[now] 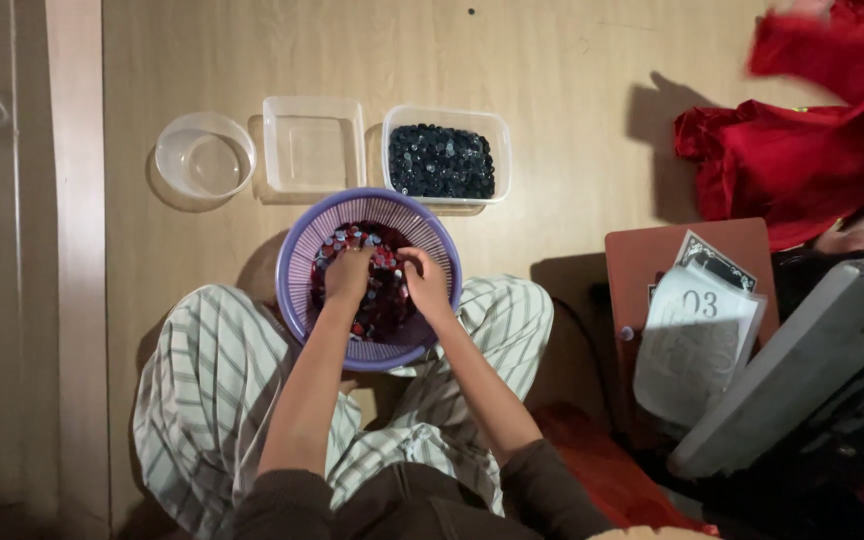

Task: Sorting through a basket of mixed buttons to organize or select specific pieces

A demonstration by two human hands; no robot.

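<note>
In the head view, a purple slotted basket is seen resting in the lap of a person seated cross-legged in striped trousers on a wooden floor. A heap of small red, blue and dark round pieces is held inside it. Both hands are sunk into this heap from the near side: the left hand is laid left of centre, the right hand right of centre, and both are touching the pieces. The fingers of both are curled downward among the pieces; whether anything is pinched cannot be told. The pieces lie directly under both hands, neither being nearer. No long axis or pointing direction is shown by the round pieces.

Just beyond the basket, three clear containers are lined up in a row: an empty round bowl, an empty square tub, and a tub of dark pieces, the last lying nearest the right hand.
</note>
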